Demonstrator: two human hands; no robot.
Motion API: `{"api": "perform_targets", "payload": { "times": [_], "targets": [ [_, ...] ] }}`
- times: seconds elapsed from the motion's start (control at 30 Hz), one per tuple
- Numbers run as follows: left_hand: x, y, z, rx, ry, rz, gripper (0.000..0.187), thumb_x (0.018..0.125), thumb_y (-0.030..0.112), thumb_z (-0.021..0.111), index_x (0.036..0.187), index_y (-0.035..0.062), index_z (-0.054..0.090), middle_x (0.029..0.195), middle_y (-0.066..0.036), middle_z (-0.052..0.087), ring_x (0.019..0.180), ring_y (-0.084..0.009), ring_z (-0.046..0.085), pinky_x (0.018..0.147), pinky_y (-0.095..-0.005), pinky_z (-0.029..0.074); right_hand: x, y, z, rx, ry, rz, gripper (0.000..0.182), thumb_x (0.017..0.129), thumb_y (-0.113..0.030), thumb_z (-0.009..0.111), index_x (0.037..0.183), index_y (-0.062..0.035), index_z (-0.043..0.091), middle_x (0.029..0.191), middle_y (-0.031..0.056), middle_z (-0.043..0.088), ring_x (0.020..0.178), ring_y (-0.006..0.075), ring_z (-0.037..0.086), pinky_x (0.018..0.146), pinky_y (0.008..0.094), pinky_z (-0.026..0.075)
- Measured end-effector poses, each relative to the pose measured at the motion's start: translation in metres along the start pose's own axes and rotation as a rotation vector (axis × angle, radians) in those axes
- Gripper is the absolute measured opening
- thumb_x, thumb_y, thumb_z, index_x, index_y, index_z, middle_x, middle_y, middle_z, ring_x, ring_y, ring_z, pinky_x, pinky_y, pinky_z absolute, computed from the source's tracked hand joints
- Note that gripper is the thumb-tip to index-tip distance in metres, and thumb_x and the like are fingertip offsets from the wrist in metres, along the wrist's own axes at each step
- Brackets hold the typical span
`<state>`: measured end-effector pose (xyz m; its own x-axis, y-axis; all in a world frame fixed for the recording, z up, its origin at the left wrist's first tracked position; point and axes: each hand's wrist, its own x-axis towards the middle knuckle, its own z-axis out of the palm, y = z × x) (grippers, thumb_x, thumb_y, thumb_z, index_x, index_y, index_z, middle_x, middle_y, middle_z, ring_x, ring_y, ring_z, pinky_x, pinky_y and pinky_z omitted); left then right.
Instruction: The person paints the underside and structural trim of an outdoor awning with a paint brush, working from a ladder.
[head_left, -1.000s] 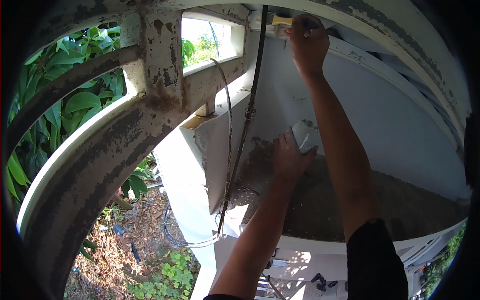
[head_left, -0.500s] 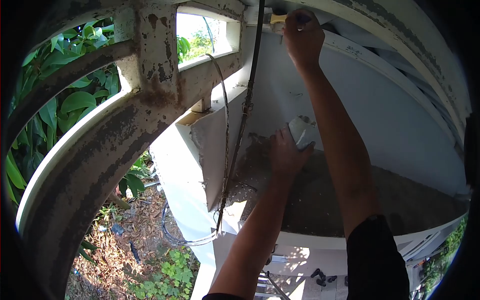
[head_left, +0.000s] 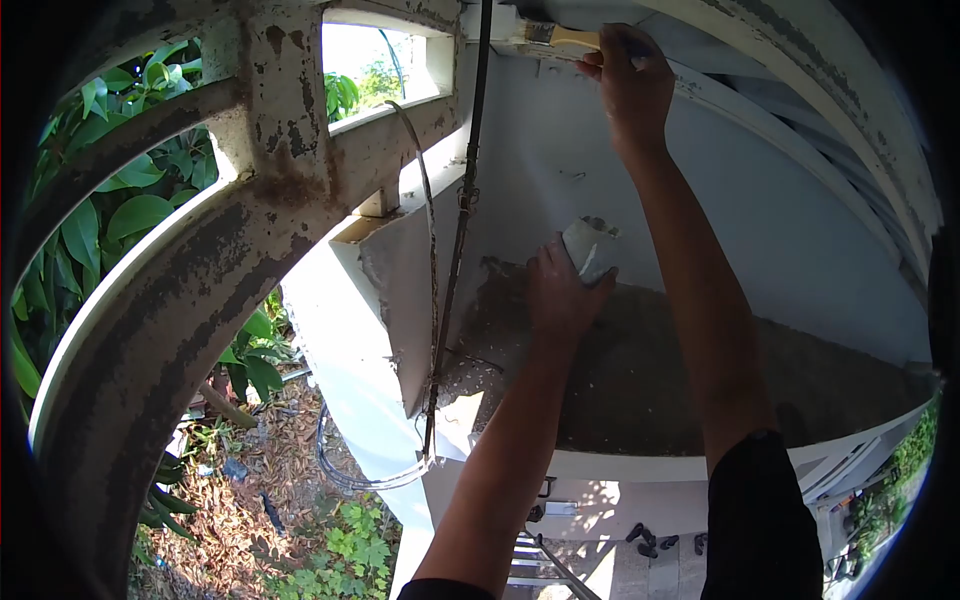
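Observation:
My right hand (head_left: pixel 637 85), raised near the top, is closed on the yellow handle of a paintbrush (head_left: pixel 566 37). The brush lies nearly level, its bristle end pointing left against a pale beam (head_left: pixel 500 25) under the roof. Lower down, my left hand (head_left: pixel 568 292) is wrapped round a whitish cup-like container (head_left: pixel 592 248) with a ragged, stained rim. It is tilted, and what is inside cannot be made out. Behind it is a pale wall (head_left: pixel 690 225).
A peeling curved frame (head_left: pixel 190 270) fills the left. A dark cable (head_left: pixel 465 210) hangs beside a thinner one. Below my arms lies a dirty ledge (head_left: pixel 640 390); further down are a ladder (head_left: pixel 545 565), footwear (head_left: pixel 645 540) and leaf-covered ground (head_left: pixel 290 490).
The view has shifted, so the frame and cables sit further left. My right hand has moved right with the brush, and more of the brush now shows. The container remains in my left hand.

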<state>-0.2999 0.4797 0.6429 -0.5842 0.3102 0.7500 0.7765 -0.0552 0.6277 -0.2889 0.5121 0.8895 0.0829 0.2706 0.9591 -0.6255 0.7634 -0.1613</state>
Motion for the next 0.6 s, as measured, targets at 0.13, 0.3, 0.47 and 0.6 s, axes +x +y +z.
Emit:
{"api": "perform_targets", "payload": {
  "times": [0.13,0.3,0.47,0.6],
  "targets": [
    [0.0,-0.001,0.002,-0.015,0.007,0.012,0.092,0.072,0.043,0.089,0.138,-0.006,0.046,0.123,-0.027,0.06,0.116,-0.0442,0.059,0.099,-0.0518,0.049,-0.028,-0.039,-0.047,0.207,-0.086,0.391,0.027,0.101,-0.019,0.068,0.117,0.003,0.064,0.099,0.011,0.07,0.094,0.0187,0.072,0.089,0.033,0.064],
    [0.0,-0.008,0.009,-0.028,0.027,0.034,0.092,0.07,0.042,0.089,0.136,-0.0062,0.048,0.123,-0.027,0.061,0.116,-0.045,0.06,0.098,-0.0521,0.049,-0.075,-0.089,-0.145,0.255,-0.085,0.73,0.03,0.1,-0.017,0.069,0.119,0.006,0.062,0.107,0.0149,0.069,0.102,0.0231,0.072,0.097,0.032,0.062],
    [0.001,-0.006,0.004,0.065,0.035,0.046,0.091,0.074,0.047,0.086,0.137,-0.0054,0.047,0.124,-0.024,0.059,0.116,-0.0442,0.058,0.097,-0.0518,0.051,-0.133,-0.164,-0.226,0.187,0.065,0.868,0.024,0.1,-0.011,0.068,0.116,0.0057,0.063,0.109,0.0154,0.069,0.107,0.023,0.072,0.098,0.0291,0.062],
    [0.004,-0.005,0.002,0.065,0.054,0.036,0.092,0.072,0.049,0.086,0.136,-0.0047,0.048,0.123,-0.024,0.06,0.116,-0.0446,0.059,0.096,-0.0528,0.052,-0.182,-0.233,-0.285,0.098,0.222,0.944,0.025,0.104,-0.013,0.063,0.121,0.0056,0.06,0.107,0.0139,0.068,0.102,0.0195,0.073,0.085,0.0249,0.065]
  ]
}}
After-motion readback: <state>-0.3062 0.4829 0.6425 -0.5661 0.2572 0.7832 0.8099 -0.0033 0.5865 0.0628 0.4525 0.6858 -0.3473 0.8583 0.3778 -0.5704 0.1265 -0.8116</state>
